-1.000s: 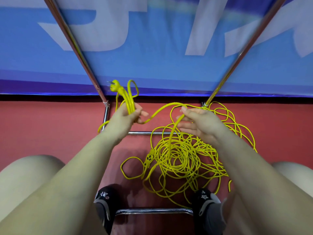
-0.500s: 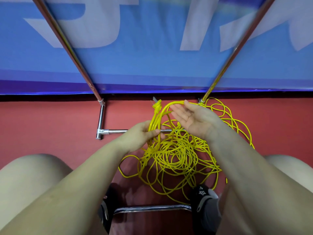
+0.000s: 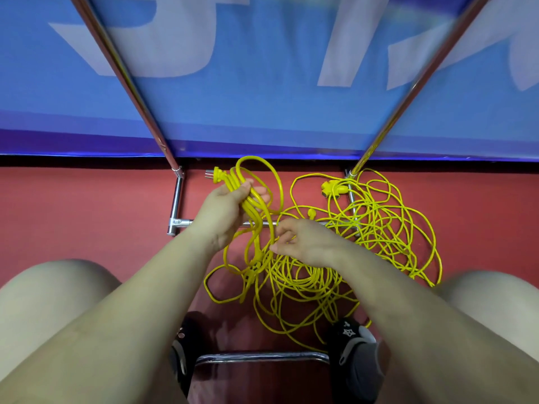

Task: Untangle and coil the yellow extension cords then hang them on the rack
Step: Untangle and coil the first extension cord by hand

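A tangle of yellow extension cords (image 3: 344, 258) lies on the red floor between my feet and the rack's base. My left hand (image 3: 224, 211) grips a small bundle of coiled loops, with a yellow plug (image 3: 215, 174) sticking out past the thumb. My right hand (image 3: 303, 240) is lower, just to the right, and pinches a strand hanging from that bundle. A yellow socket end (image 3: 332, 188) rests at the far right of the heap by the rack's right post. The chrome rack (image 3: 180, 199) stands in front of me, its two poles rising out of view.
A blue banner with white letters (image 3: 262, 83) hangs behind the rack. My knees frame the view left and right. Black shoes (image 3: 355, 354) stand on the floor, with a chrome bar (image 3: 262, 357) between them. Bare red floor lies to the left and right.
My left hand rose and moved left with the coiled bundle. My right hand dropped from the top of the loop down to a hanging strand and took hold of it.
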A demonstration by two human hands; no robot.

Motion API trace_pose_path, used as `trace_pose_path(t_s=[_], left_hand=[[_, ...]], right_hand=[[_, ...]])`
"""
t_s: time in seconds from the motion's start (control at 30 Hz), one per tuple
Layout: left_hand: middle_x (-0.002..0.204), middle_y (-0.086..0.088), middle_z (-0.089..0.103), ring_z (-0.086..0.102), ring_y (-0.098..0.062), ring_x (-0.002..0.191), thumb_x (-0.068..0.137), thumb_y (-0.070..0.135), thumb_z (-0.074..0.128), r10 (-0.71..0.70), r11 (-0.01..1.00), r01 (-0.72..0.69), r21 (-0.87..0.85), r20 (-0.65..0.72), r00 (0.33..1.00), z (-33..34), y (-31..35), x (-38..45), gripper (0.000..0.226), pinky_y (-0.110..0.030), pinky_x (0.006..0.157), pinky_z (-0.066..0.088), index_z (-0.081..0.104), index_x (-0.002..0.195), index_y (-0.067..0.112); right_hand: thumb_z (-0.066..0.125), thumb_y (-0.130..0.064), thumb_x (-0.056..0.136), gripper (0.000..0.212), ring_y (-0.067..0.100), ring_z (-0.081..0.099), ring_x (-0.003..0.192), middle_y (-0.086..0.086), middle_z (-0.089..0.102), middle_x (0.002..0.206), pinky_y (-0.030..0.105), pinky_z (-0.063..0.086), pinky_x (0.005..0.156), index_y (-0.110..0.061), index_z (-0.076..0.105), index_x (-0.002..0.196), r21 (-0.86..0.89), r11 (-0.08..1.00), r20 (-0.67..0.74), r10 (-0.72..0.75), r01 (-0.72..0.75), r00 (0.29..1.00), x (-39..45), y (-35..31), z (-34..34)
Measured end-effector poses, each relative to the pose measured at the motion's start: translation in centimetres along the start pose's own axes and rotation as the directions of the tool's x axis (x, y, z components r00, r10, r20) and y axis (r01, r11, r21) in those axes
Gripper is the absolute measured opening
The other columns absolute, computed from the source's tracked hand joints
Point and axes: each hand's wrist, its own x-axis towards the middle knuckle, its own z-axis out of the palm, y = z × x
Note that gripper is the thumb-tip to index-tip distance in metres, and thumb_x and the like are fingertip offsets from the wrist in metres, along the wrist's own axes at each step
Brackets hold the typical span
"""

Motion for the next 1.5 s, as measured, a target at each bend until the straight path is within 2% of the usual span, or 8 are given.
trace_pose_path(t_s=[0.37,0.67,0.83,1.1,1.2,1.3,1.4,1.5], left_hand=[[0.072,0.006,0.073,0.062,-0.006,0.052,0.102,0.019,0.035,0.096,0.995,-0.094,0.034,-0.084,0.992,-1.1,1.3,0.6,0.019,-0.024,0.054,0.048,0.054,0.098,0.017],[0.064,0.001,0.069,0.061,-0.008,0.056,0.1,0.009,0.042,0.036,0.931,-0.061,0.359,0.076,0.996,-0.4,-0.6,0.1,0.016,-0.025,0.055,0.047,0.051,0.088,0.016],[0.082,-0.004,0.071,0.062,-0.026,0.084,0.099,0.009,0.043,-0.021,0.893,-0.061,0.446,0.178,0.984,-0.5,-1.2,0.0,0.015,-0.028,0.063,0.045,0.053,0.092,0.017],[0.08,0.003,0.06,0.061,-0.009,0.072,0.099,0.01,0.042,-0.115,0.845,-0.095,0.527,0.352,0.929,0.3,-1.5,-0.9,0.017,-0.027,0.064,0.049,0.056,0.104,0.017],[0.074,0.003,0.059,0.065,-0.003,0.061,0.098,0.008,0.043,-0.095,0.868,-0.053,0.494,0.269,0.958,0.3,-1.5,-0.8,0.015,-0.02,0.049,0.051,0.055,0.095,0.017],[0.065,0.003,0.063,0.064,-0.007,0.053,0.098,0.011,0.045,-0.055,0.916,-0.012,0.4,0.155,0.986,0.1,-1.4,-0.4,0.013,-0.023,0.044,0.05,0.052,0.087,0.014],[0.065,-0.001,0.062,0.067,-0.008,0.056,0.098,0.012,0.045,-0.037,0.977,0.023,0.213,0.064,0.997,0.2,-0.7,-0.1,0.015,-0.025,0.045,0.053,0.051,0.084,0.011],[0.062,-0.004,0.063,0.068,-0.011,0.058,0.1,0.012,0.041,-0.047,0.998,0.046,0.033,0.035,0.998,0.1,0.1,0.2,0.022,-0.028,0.046,0.055,0.051,0.081,0.008]], right_hand=[[0.053,-0.018,0.094,0.019,0.02,0.056,0.063,0.005,0.063,0.076,0.029,0.047,0.062,-0.025,0.042,0.081,0.354,0.931,-0.141,-0.037,0.086,0.989,0.4,-0.6,-1.2],[0.049,-0.019,0.096,0.01,0.017,0.07,0.061,0.012,0.065,0.085,0.024,0.054,0.05,-0.009,0.046,0.094,0.974,0.196,-0.165,0.256,0.116,0.953,0.2,-1.1,-4.6],[0.047,-0.02,0.097,0.017,0.012,0.069,0.057,0.006,0.069,0.061,0.02,0.052,0.048,-0.004,0.054,0.096,0.996,0.032,-0.089,0.271,0.083,0.959,0.2,-1.0,-4.8],[0.044,-0.01,0.098,0.013,0.022,0.069,0.058,0.012,0.07,0.065,0.027,0.057,0.052,-0.003,0.053,0.092,0.967,-0.168,-0.124,0.345,0.191,0.93,0.5,-0.4,-5.9],[0.045,-0.013,0.097,0.012,0.025,0.066,0.081,0.015,0.065,0.093,0.031,0.058,0.062,-0.004,0.052,0.101,0.985,-0.07,-0.136,0.268,0.159,0.954,0.3,-0.7,-5.9],[0.048,-0.012,0.095,0.014,0.025,0.064,0.09,0.012,0.062,0.103,0.033,0.055,0.072,-0.01,0.051,0.108,0.952,0.3,-0.131,0.212,0.063,0.968,0.0,-1.0,-5.0],[0.057,-0.015,0.091,0.003,0.021,0.063,0.088,0.01,0.064,0.095,0.03,0.048,0.076,-0.015,0.06,0.092,0.517,0.856,-0.169,0.138,-0.031,0.976,-0.1,-1.0,-3.0],[0.067,-0.021,0.084,0.017,0.024,0.063,0.081,0.01,0.065,0.087,0.03,0.049,0.077,-0.01,0.062,0.097,0.135,0.99,-0.105,-0.026,0.04,0.994,0.3,-0.5,-0.9]])
